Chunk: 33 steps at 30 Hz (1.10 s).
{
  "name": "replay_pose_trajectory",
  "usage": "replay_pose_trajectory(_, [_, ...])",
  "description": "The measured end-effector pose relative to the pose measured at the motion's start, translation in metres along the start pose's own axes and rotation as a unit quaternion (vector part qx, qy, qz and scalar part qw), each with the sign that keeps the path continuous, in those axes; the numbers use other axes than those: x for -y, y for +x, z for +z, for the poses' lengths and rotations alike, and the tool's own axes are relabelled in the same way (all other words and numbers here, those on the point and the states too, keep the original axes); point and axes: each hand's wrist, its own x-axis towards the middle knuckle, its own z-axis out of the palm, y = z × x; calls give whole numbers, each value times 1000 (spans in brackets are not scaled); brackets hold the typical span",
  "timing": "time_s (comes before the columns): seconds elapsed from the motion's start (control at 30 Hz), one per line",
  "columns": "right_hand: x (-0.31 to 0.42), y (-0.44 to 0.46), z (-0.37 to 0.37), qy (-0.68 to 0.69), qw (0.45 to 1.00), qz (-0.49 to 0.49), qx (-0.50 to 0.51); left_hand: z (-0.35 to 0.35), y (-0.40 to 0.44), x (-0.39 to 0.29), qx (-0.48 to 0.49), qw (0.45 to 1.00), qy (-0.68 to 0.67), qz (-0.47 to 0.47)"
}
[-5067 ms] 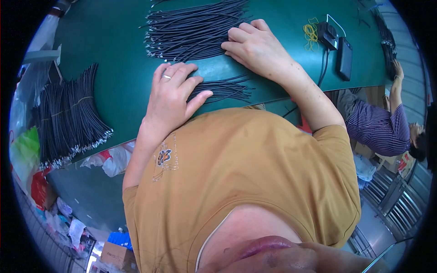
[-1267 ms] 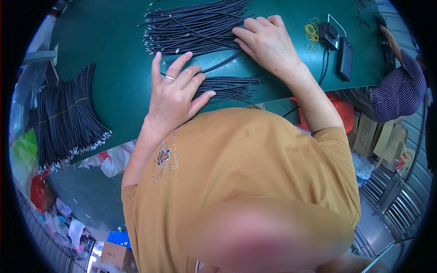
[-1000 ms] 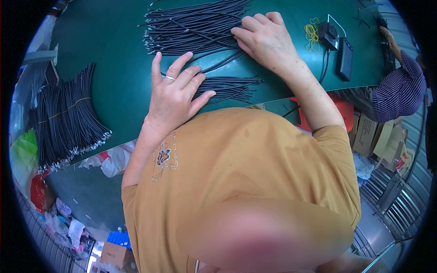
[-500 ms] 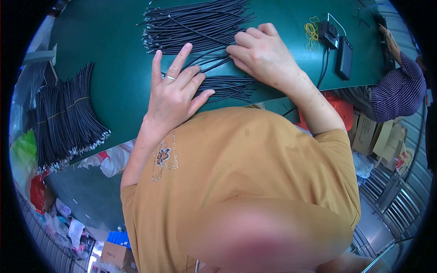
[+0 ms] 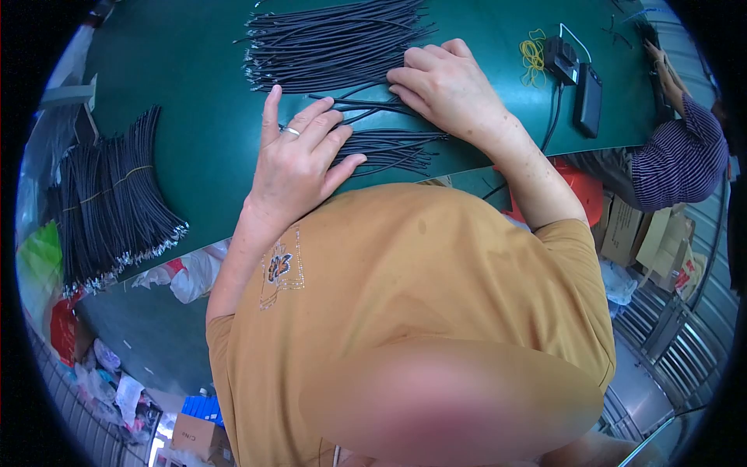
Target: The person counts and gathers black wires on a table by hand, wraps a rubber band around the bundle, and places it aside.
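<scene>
My right hand [image 5: 447,89] is closed at the right ends of a few black cables [image 5: 366,103], its fingers curled over them. My left hand [image 5: 296,156], with a ring on one finger, lies palm down at the left ends of these cables, fingers apart and thumb stretched out. Just above both hands lies a wide pile of black cables [image 5: 334,47] with silvery tips at the left. Beside my left thumb is a smaller bunch of black cables [image 5: 389,148], partly hidden by that hand.
A tied bundle of black cables [image 5: 117,194] lies at the left of the green table [image 5: 210,156]. On the right are yellow string [image 5: 532,56], a black adapter [image 5: 562,58] and a black power bank [image 5: 589,100]. Another person in a striped sleeve [image 5: 677,159] is at the far right.
My left fingers have bent down and drawn in towards the cables. The cable that slanted across the upper pile no longer does. The cables between my hands have shifted; my right hand stays nearly in place.
</scene>
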Motion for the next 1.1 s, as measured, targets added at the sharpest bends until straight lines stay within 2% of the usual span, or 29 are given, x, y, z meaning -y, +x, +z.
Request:
replay_pose_trajectory(0.07, [-2,0,-2,24,999,-17,32,0,-1,1,2,1000,-3,0])
replay_pose_trajectory(0.17, [-4,2,-5,23,998,-45,28,1,-1,0,-1,1000,3,2])
replay_pose_trajectory(0.3, [-3,2,-2,48,998,-33,16,-1,-3,-1,-2,1000,4,-4])
replay_pose_trajectory(0.5, [0,0,1,-2,1000,-7,0,-6,1,-5,-24,1000,3,2])
replay_pose_trajectory(0.6, [3,-3,-2,26,999,-16,12,-7,4,-7,7,1000,-14,1])
replay_pose_trajectory(0.7, [1,-3,-8,49,995,-67,47,-5,3,-7,52,999,0,-5])
replay_pose_trajectory(0.77, [-1,-3,-8,116,988,-100,37,-1,0,-5,69,997,20,1])
replay_pose_trajectory(0.9, [-8,4,-1,52,998,-35,-15,5,-1,-3,53,998,42,-8])
replay_pose_trajectory(0.97, [-11,9,3,38,999,-33,-18,6,0,-2,20,999,34,-3])
replay_pose_trajectory(1.1, [-13,13,7,11,999,-44,-3,7,1,0,16,999,32,-2])
